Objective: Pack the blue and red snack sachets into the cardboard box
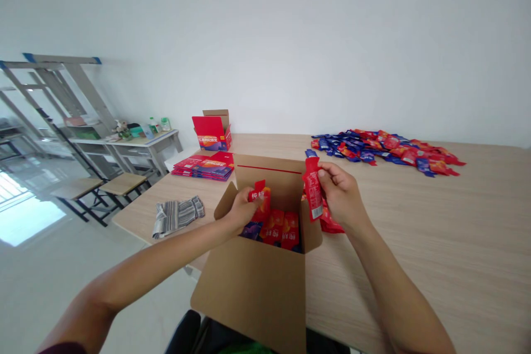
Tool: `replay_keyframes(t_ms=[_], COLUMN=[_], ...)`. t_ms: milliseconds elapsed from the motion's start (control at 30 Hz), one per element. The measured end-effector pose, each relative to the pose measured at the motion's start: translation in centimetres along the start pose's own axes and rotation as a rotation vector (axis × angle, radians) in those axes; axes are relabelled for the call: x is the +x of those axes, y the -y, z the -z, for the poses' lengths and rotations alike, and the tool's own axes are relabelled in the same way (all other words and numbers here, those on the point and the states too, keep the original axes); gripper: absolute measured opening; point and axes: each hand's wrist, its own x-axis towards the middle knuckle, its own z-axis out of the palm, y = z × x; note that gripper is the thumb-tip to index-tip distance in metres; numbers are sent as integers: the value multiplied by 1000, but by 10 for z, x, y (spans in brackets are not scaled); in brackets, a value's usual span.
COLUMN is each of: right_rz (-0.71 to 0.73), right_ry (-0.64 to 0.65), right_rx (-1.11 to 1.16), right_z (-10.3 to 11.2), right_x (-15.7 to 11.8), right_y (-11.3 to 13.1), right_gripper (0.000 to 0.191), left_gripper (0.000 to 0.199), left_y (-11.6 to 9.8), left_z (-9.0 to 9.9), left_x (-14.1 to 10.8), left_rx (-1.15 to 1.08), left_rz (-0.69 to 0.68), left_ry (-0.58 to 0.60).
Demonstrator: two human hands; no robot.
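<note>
In front of me an open cardboard box (pixel 257 282) stands at the table's near edge, its flaps folded out. Several red and purple sachets (pixel 276 227) lie in rows inside it. My left hand (pixel 243 209) is closed on a red sachet (pixel 261 203) over the left part of the box. My right hand (pixel 340 191) pinches another red sachet (pixel 314 188), upright, above the right flap. Beside that flap, partly hidden behind the box and my right hand, more red sachets (pixel 331 224) rest on the table.
A wide pile of red and blue sachets (pixel 381 149) lies at the back right of the table (pixel 435 221). Flattened red cartons (pixel 203 166), an open red box (pixel 212 135) and a striped cloth (pixel 178 215) are on the left. Stools (pixel 124 183) stand beyond.
</note>
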Motion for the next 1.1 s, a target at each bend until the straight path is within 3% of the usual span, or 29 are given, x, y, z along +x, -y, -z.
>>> replay_keyframes(t_ms=[133,267,333,433,600,767,867,967,1033,1100], right_rz=[-89,-73,-35,3,24,10,18,26,15,10], right_ry=[-5,42,53,47,54,80,61,40,41,45], right_rx=[173,100,10,-36,-25,-46,-56,-63,-67,-79], right_z=[-4,1,5,7,-1,-4,-2,-2,-2,-4], right_x=[-3,1,3,3,-3,-3,-1,0,0,-1], right_y=[4,4,3,5,10,8,5,4,4,4], right_gripper=[36,32,29,28,28,31,30,28,29,29], left_gripper=[37,44,33,15,25,51,63,41,30,31], left_y=[6,-3,-5,1,14,15,9,0,-5,-8], left_z=[2,8,10,10,8,13,18,23,25,27], left_x=[4,4,4,6,12,7,0,-5,-7,-7], left_rx=[73,209,221,164,51,50,207,486,581,563], left_rz=[-81,-266,-205,-7,209,268,84,-197,-253,-189], left_ry=[-75,-129,-105,-71,-64,-77,-56,29,54,40])
